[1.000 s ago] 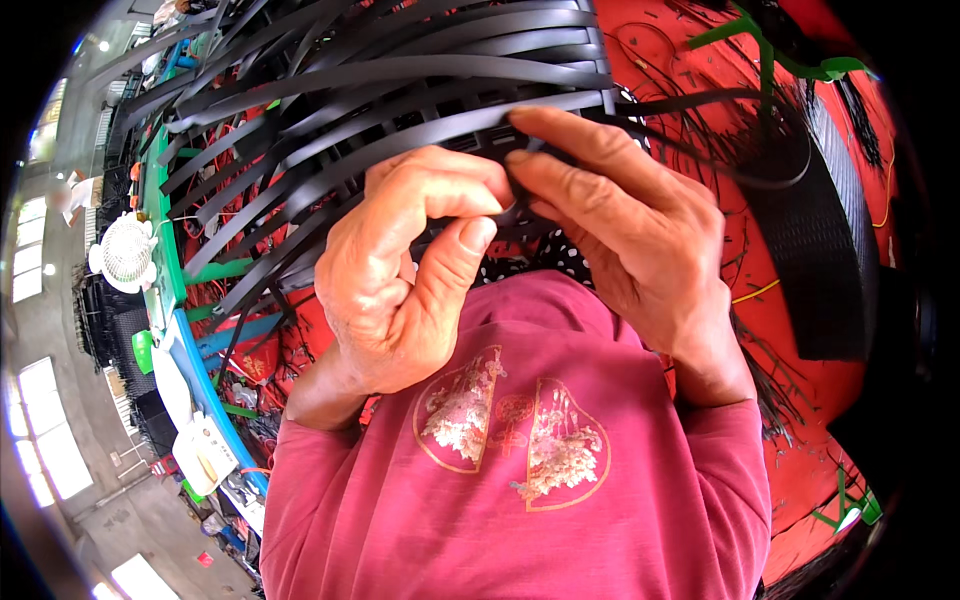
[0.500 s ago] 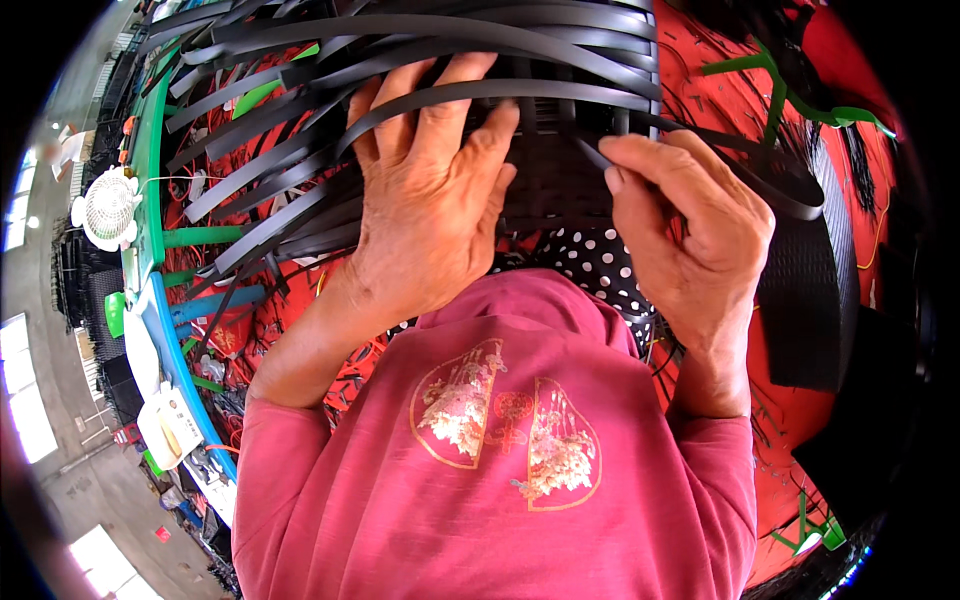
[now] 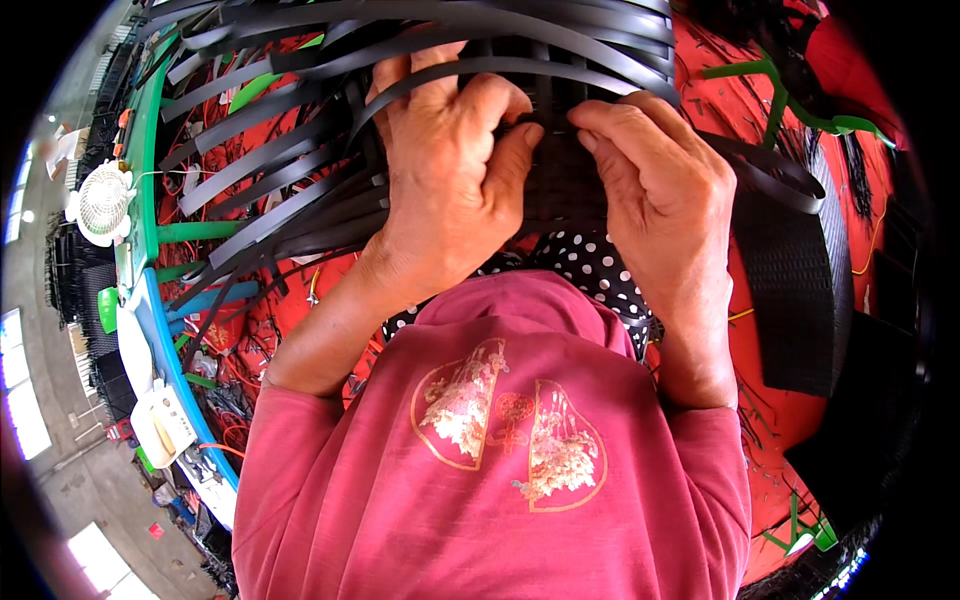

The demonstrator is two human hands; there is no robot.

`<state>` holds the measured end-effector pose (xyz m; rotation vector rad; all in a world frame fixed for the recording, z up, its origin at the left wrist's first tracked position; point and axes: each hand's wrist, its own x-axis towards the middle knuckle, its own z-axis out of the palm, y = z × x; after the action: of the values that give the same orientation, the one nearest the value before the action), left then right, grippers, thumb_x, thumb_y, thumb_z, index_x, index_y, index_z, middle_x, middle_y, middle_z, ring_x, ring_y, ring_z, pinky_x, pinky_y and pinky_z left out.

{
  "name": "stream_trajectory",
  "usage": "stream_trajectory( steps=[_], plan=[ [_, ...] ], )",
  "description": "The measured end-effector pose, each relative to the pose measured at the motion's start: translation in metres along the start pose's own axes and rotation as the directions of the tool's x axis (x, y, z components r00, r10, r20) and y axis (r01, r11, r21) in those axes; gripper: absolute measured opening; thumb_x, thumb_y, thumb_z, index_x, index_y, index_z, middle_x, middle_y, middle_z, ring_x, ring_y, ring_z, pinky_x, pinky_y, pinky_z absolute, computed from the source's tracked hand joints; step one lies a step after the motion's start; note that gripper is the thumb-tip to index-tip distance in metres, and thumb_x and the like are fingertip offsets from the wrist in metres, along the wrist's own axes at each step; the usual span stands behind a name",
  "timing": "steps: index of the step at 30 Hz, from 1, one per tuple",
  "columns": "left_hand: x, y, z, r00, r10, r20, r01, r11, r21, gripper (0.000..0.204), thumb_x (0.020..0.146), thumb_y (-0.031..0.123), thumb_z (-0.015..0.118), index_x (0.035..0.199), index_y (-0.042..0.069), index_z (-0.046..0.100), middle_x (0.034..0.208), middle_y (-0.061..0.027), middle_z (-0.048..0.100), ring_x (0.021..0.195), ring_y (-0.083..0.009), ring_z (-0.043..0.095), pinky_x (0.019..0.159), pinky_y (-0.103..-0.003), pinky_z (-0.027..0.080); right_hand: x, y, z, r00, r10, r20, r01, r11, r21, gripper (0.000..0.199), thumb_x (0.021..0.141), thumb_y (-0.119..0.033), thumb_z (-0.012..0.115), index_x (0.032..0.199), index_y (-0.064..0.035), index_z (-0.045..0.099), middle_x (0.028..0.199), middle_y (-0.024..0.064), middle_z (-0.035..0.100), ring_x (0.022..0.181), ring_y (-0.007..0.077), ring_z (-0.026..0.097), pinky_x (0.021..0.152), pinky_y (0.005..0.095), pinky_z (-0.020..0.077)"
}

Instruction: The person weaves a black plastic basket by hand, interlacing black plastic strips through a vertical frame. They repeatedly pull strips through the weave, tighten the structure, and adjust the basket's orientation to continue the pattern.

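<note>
Flat black plastic strips (image 3: 520, 68) form a weave in front of me, with loose ends fanning to the left. My left hand (image 3: 445, 170) is at the weave, its fingers reaching between the strips, one of which crosses over them. Its thumb and forefinger are bent close together; what lies between them is hidden. Just to the right, my right hand (image 3: 665, 175) is closed in a pinch on a dark strip, its fingertips close to the left thumb. A looped black strip (image 3: 790, 190) runs out behind the right hand.
Wide black textured bands (image 3: 795, 300) hang at the right. Red ground (image 3: 775, 430) is littered with strip scraps. A green frame piece (image 3: 770, 85) lies at upper right. On the left are a white fan (image 3: 103, 203) and green and blue table edges (image 3: 185, 375).
My right hand has moved left and slightly up with the strip, nearer my left hand. The left thumb and forefinger have drawn closer together, and the weave has shifted slightly.
</note>
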<state>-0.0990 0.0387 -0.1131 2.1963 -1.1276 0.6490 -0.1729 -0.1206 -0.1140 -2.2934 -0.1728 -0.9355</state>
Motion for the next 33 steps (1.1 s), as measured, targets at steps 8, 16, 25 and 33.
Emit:
stream_trajectory(
  steps=[8,16,25,33],
  plan=[
    [-0.003,-0.012,-0.041,0.965,-0.233,0.124,0.254,0.688,-0.68,0.006,0.092,0.002,0.063,0.097,-0.002,0.061,0.108,-0.0152,0.068,0.099,-0.0152,0.061,0.088,-0.025,0.045,0.0,-0.02,0.006,0.993,0.098,-0.06,-0.076,0.954,0.291,0.022,0.087,0.005,0.067,0.108,-0.0001,0.071,0.101,0.0088,0.071,0.061,0.0086,0.061,0.051,0.0203,0.0462],
    [-0.018,-0.021,-0.045,0.995,0.018,-0.097,-0.045,0.958,-0.283,0.008,0.086,0.0,0.065,0.093,0.0,0.062,0.096,-0.0132,0.067,0.087,-0.0284,0.065,0.08,-0.035,0.051,0.008,-0.02,0.025,0.99,0.136,-0.022,-0.116,0.909,0.399,0.018,0.078,-0.002,0.075,0.094,-0.0037,0.069,0.084,0.011,0.069,0.073,0.0252,0.068,0.064,0.0298,0.0526],
    [-0.018,-0.024,-0.034,0.995,0.019,0.103,-0.047,0.959,0.278,0.029,0.076,0.007,0.065,0.104,0.001,0.068,0.143,-0.0125,0.041,0.128,-0.0376,0.036,0.103,-0.054,0.027,0.021,-0.031,0.013,0.977,0.012,0.214,-0.02,0.999,0.037,0.011,0.078,0.009,0.063,0.087,0.0032,0.067,0.074,0.0129,0.064,0.063,0.0245,0.065,0.059,0.0307,0.0503],
    [-0.008,-0.024,-0.039,0.994,0.003,0.106,-0.025,0.98,0.198,0.018,0.079,0.009,0.064,0.096,0.003,0.063,0.126,-0.0217,0.046,0.114,-0.0422,0.043,0.094,-0.053,0.031,0.02,-0.027,0.037,0.987,0.029,0.156,-0.039,0.997,0.063,0.015,0.078,0.009,0.066,0.091,0.001,0.069,0.081,0.0131,0.067,0.067,0.0282,0.066,0.062,0.0334,0.052]
  ],
)
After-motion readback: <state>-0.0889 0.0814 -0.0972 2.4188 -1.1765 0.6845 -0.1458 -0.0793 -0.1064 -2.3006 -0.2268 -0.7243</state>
